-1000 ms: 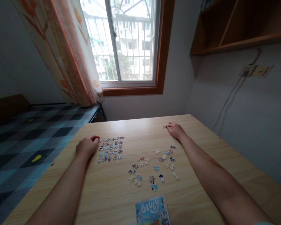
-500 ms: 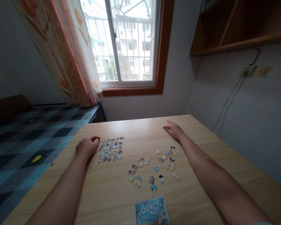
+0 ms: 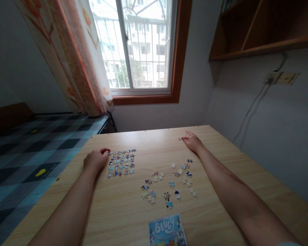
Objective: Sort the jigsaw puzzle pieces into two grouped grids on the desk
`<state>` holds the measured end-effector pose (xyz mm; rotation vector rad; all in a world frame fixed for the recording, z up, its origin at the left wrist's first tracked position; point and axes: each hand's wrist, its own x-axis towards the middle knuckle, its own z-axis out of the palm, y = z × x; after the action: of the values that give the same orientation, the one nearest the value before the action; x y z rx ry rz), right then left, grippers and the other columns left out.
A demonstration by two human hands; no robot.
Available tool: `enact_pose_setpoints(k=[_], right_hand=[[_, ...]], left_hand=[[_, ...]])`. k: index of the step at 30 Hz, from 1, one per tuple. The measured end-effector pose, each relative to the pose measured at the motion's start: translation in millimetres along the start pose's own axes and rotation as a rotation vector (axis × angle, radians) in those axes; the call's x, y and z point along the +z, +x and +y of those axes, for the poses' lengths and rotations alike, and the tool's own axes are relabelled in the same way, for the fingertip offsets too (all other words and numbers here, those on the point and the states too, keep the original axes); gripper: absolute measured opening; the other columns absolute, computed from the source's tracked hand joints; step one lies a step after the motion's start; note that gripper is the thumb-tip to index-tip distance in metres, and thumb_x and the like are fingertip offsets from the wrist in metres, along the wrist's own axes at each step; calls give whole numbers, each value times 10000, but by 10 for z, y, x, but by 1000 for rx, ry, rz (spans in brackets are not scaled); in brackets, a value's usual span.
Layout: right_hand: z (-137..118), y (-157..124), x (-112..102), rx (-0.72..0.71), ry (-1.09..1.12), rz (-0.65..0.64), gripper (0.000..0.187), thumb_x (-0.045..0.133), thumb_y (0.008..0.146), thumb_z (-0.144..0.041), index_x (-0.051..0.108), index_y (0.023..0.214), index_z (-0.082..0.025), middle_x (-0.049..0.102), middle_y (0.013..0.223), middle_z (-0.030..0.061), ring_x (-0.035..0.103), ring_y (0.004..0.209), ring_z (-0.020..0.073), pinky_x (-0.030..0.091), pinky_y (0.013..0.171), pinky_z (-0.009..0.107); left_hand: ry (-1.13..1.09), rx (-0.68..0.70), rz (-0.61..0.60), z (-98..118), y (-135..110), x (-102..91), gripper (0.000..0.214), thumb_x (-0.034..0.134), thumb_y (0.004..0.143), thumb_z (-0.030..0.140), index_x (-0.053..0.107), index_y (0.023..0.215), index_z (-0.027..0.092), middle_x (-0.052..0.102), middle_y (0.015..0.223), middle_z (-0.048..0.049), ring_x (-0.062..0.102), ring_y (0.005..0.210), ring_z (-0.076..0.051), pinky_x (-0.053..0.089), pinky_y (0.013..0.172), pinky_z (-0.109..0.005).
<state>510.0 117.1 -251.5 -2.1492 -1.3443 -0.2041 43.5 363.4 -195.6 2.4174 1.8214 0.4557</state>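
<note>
Fingertips of my right hand (image 3: 192, 141) meet a small, dark-and-pale jigsaw piece (image 3: 179, 139) just to their left, near the far edge of the pale, wood-grained tabletop (image 3: 154, 143), short of its far right corner. This hand is clearly the nearer; whether it pinches or merely touches the piece, I cannot tell, nor the piece's long axis. My left hand (image 3: 96, 160), loosely curled by the left edge, meets the multicoloured jigsaw rows (image 3: 121, 162); whether it grips anything, I cannot tell.
</note>
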Motion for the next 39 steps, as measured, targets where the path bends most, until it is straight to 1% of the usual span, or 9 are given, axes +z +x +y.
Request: enact_pose_setpoints(k=[9, 12, 14, 17, 22, 25, 33, 36, 39], right_hand=[[-160, -58, -133, 54, -5, 15, 353, 511, 931, -287, 787, 1099, -145, 578, 1431, 159, 553, 1316, 259, 396, 1162, 374], [-367, -87, -261, 22, -3, -50, 331, 508, 944, -320, 776, 1043, -152, 697, 1203, 150, 621, 1157, 239, 452, 1048, 352], [-563, -101, -365, -32, 9, -159, 370, 503, 964, -412, 770, 951, -156, 733, 942, 115, 657, 922, 205, 487, 885, 317], [-885, -124, -517, -174, 60, -425, 302, 641, 880, -463, 767, 868, -188, 715, 797, 36, 610, 714, 135, 443, 693, 243], [-1260, -230, -658, -277, 84, -829, 203, 814, 667, -336, 776, 828, -217, 683, 708, -21, 565, 595, 99, 364, 552, 211], [-1345, -309, -641, -234, 48, -941, 186, 787, 643, -239, 758, 824, -214, 686, 697, -25, 547, 565, 97, 352, 533, 214], [-1310, -297, -570, -227, 166, -859, 61, 739, 679, -198, 685, 695, -175, 672, 659, -13, 565, 591, 100, 392, 526, 196], [-1185, -214, -588, -194, 269, -747, 136, 707, 770, -303, 681, 815, -178, 714, 756, 5, 633, 628, 111, 439, 501, 176], [-985, -113, -602, -116, 322, -556, 213, 647, 847, -371, 657, 908, -167, 740, 860, 45, 684, 656, 127, 483, 487, 178]], left_hand=[[-21, 11, 5, 2, 8, 7, 414, 506, 851, 422, 798, 1090, 253, 766, 1119, -110, 682, 1000, -335, 514, 805, -380], [-25, 6, 4, 6, 14, 4, 404, 519, 842, 417, 801, 1080, 253, 771, 1101, -106, 686, 980, -328, 518, 797, -370], [-23, 3, 0, 8, 14, 0, 401, 516, 847, 411, 799, 1082, 253, 771, 1106, -103, 688, 978, -321, 517, 793, -363], [-19, 6, -10, 14, 7, -6, 411, 500, 860, 410, 794, 1099, 252, 769, 1109, -105, 688, 978, -321, 513, 790, -364], [4, 10, -9, 27, -7, -8, 423, 499, 859, 421, 790, 1114, 251, 769, 1098, -106, 684, 995, -324, 513, 786, -354], [7, 1, -18, 33, -6, -8, 417, 513, 852, 421, 788, 1120, 260, 766, 1122, -99, 684, 987, -318, 513, 793, -355], [9, 9, -25, 93, -53, -61, 419, 484, 873, 398, 790, 1121, 257, 753, 1162, -101, 677, 1035, -339, 517, 842, -392], [5, 0, -43, 106, -57, -77, 419, 488, 873, 398, 789, 1127, 253, 753, 1161, -110, 677, 1034, -345, 516, 854, -403], [-7, 4, -38, 88, -36, -62, 413, 500, 867, 400, 790, 1124, 256, 756, 1151, -113, 677, 1022, -348, 515, 858, -410]])
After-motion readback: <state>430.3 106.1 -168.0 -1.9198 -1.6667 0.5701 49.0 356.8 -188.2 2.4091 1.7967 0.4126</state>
